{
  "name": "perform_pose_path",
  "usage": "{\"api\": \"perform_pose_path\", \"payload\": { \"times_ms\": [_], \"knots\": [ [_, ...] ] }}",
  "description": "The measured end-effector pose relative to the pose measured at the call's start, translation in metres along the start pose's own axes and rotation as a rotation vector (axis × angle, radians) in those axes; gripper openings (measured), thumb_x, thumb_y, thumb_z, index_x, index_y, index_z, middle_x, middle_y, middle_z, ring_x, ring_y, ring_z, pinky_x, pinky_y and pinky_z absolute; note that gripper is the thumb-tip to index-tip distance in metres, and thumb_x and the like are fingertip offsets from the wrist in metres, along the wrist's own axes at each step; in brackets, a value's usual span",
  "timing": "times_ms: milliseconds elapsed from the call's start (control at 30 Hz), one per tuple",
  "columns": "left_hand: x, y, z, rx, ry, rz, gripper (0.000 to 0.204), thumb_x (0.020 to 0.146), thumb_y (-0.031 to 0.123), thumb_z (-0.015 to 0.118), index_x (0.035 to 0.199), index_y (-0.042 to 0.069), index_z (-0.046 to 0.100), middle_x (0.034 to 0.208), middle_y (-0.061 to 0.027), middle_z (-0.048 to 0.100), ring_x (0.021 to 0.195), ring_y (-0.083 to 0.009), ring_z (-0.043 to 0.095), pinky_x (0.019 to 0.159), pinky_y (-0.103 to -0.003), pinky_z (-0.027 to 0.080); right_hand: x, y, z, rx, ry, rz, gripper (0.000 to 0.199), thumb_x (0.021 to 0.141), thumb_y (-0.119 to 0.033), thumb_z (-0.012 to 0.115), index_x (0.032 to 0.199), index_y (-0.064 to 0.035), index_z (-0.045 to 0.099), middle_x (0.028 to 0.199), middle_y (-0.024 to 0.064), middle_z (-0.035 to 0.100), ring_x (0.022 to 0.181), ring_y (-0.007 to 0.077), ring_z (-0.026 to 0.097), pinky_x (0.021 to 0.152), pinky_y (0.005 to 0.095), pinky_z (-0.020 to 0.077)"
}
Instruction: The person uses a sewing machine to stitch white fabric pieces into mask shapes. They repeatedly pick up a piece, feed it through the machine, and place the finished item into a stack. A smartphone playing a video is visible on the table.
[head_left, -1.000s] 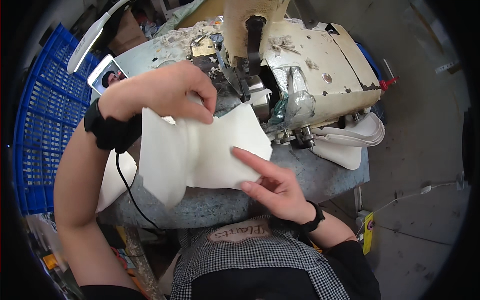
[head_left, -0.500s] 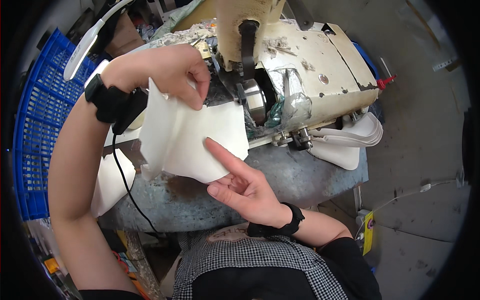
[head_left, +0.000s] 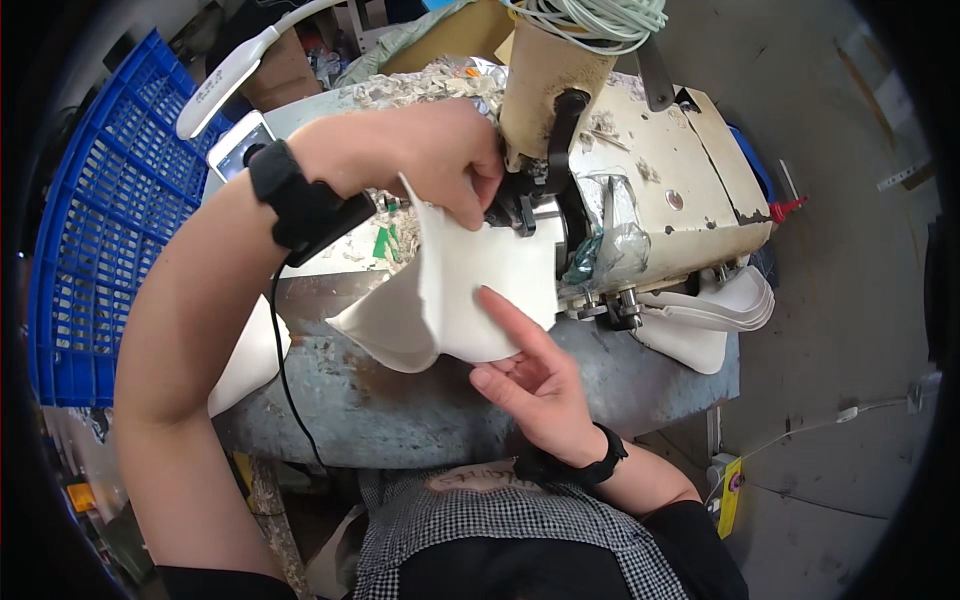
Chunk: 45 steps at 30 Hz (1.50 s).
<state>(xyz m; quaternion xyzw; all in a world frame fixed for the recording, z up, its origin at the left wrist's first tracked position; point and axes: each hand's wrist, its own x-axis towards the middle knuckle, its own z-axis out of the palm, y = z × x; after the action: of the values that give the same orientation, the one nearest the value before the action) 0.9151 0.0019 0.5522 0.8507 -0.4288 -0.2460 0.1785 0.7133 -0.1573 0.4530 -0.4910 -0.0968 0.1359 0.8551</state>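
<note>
white sheet (head_left: 502, 265) — bent; left hand (head_left: 445, 160) pinching; right hand (head_left: 545, 390) touching

A workshop is showing: a chipped machine (head_left: 690, 180) is standing at two o'clock, and scraps (head_left: 425, 88) are littering the bench (head_left: 640, 390) towards twelve.

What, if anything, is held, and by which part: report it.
A bent white sheet: the left hand at its far edge, the right hand at its near edge, index finger on top.
</note>
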Motion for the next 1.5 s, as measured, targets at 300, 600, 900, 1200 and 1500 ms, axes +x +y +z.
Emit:
{"api": "perform_pose_path", "payload": {
  "times_ms": [300, 600, 900, 1200, 1500],
  "knots": [
    [-0.006, 0.013, 0.026, -0.069, 0.305, -0.010, 0.017, 0.065, 0.014, 0.068, 0.079, 0.004, 0.072, 0.077, -0.0154, 0.067, 0.073, -0.0318, 0.065, 0.070, -0.035, 0.051, -0.002, -0.011, -0.033, -0.231, 0.242, -0.069, 0.032, 0.089, 0.004, 0.059, 0.121, 0.0001, 0.058, 0.117, 0.0047, 0.058, 0.102, 0.0092, 0.056, 0.083, 0.0217, 0.0474],
    [-0.011, 0.018, 0.033, -0.109, 0.353, -0.187, 0.019, 0.073, 0.017, 0.071, 0.083, 0.001, 0.070, 0.071, -0.0129, 0.065, 0.063, -0.0239, 0.061, 0.062, -0.032, 0.048, 0.002, -0.034, -0.052, -0.303, 0.215, 0.023, 0.028, 0.089, 0.004, 0.058, 0.116, -0.0010, 0.062, 0.106, 0.0026, 0.062, 0.092, 0.0061, 0.057, 0.079, 0.0200, 0.0472],
    [-0.018, 0.018, 0.040, -0.247, 0.370, -0.237, 0.019, 0.074, 0.016, 0.072, 0.082, -0.001, 0.070, 0.066, -0.0109, 0.066, 0.059, -0.0149, 0.062, 0.058, -0.028, 0.049, 0.019, -0.070, -0.074, -0.515, 0.189, 0.139, 0.025, 0.082, 0.003, 0.056, 0.104, -0.0046, 0.067, 0.076, -0.0078, 0.060, 0.059, -0.0025, 0.043, 0.054, 0.0145, 0.0345],
    [-0.017, 0.018, 0.039, -0.175, 0.349, -0.286, 0.021, 0.072, 0.018, 0.071, 0.080, -0.001, 0.070, 0.066, -0.0125, 0.066, 0.062, -0.0207, 0.066, 0.061, -0.031, 0.052, 0.033, -0.095, -0.077, -0.639, 0.150, 0.219, 0.029, 0.077, 0.007, 0.053, 0.100, -0.0037, 0.068, 0.077, -0.0054, 0.062, 0.062, -0.0004, 0.049, 0.057, 0.0162, 0.0387],
    [-0.011, 0.024, 0.029, -0.545, 0.098, -0.462, 0.025, 0.077, 0.019, 0.070, 0.077, -0.005, 0.068, 0.063, -0.0087, 0.065, 0.056, -0.0136, 0.064, 0.054, -0.025, 0.052, 0.065, -0.131, -0.093, -0.901, 0.031, 0.226, 0.026, 0.072, 0.008, 0.051, 0.089, -0.0026, 0.068, 0.066, -0.0088, 0.055, 0.051, -0.0023, 0.039, 0.048, 0.0165, 0.0296]
  ]
}}
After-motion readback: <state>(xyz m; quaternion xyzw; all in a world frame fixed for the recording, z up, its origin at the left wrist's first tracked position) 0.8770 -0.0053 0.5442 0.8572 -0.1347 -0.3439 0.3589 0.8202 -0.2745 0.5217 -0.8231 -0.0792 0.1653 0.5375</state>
